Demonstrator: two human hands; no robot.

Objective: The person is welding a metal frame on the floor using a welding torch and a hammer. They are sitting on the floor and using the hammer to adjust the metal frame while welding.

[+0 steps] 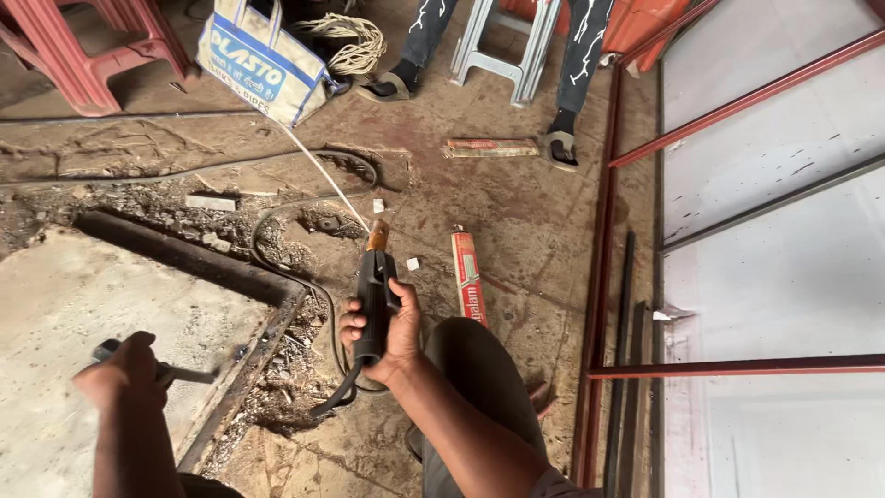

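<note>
Welding electrode holder (373,304) with rod (323,171) loaded, grasped in clenched right hand (387,332) above floor beside metal frame's (267,286) corner. Left hand (124,369) clenched on chipping hammer (175,372) over frame's near edge. No arc visible; spare electrode packets (468,275) on floor nearby.

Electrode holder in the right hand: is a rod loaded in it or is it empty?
Loaded. A thin pale welding rod sticks out from the clamp end of the electrode holder, which the right hand grasps, slanting up-left toward the bag.

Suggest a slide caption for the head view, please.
Right hand grips a welding electrode holder; left hand holds a chipping hammer.
</note>
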